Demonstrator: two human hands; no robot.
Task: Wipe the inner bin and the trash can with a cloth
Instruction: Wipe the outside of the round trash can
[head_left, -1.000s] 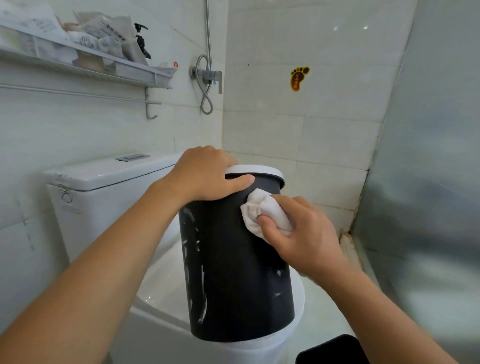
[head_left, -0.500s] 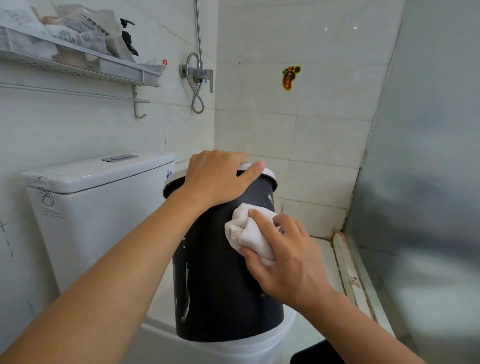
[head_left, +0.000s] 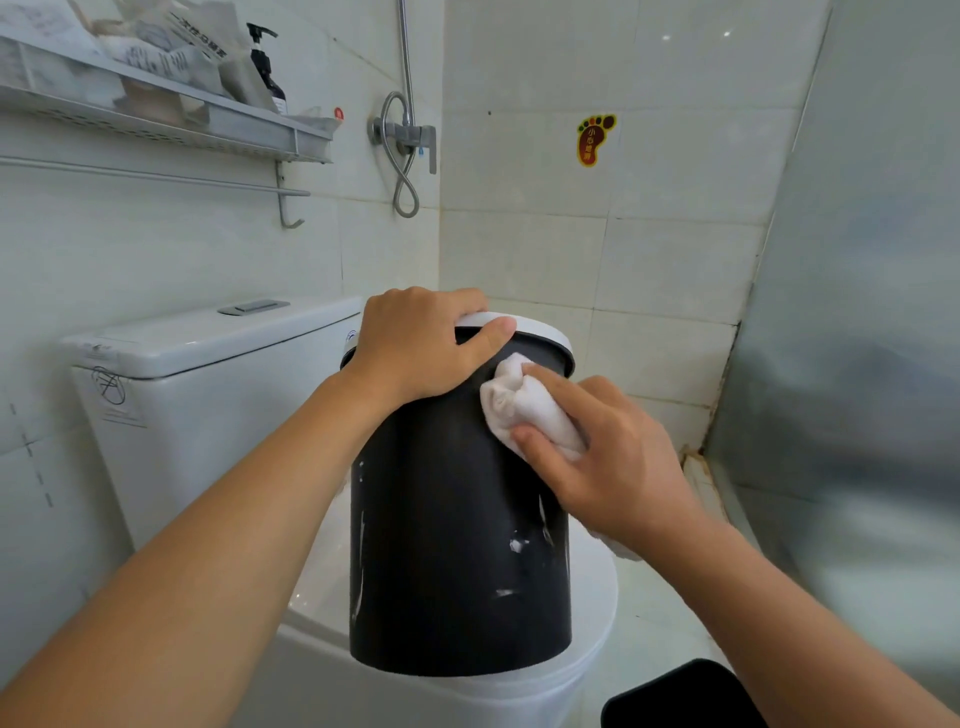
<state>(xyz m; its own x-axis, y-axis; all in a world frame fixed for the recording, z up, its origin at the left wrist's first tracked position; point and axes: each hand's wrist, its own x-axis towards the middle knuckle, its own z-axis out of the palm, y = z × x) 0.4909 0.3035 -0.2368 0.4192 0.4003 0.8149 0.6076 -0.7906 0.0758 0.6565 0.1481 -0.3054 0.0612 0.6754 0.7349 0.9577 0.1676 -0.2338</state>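
Upward and slightly rightward is where the white cloth (head_left: 524, 402) has travelled since half a second ago, from mid-wall toward the top of the black trash can (head_left: 460, 545), and it now sits just under the white rim, near the thumb of the other hand. The can stands on the closed toilet lid (head_left: 597, 587), in front of the cistern (head_left: 208, 364).

One risk, as a judgement: the can rests on a smooth curved lid, so a hard sideways stroke could make it slide or tip off, especially if the steadying hand eases. The white streaks and flecks lower on the wall look untouched, so staying near the rim would leave them. A loose end of cloth hangs below the wrist and might drag.

Grip: the left hand (head_left: 415, 353) is clamped over the rim, fingers curled across the top and thumb lying along the outer edge. The right hand (head_left: 602, 457) holds the bunched cloth, thumb beneath and fingers wrapped over it, pressing it against the can's wall. Neither hand is slack
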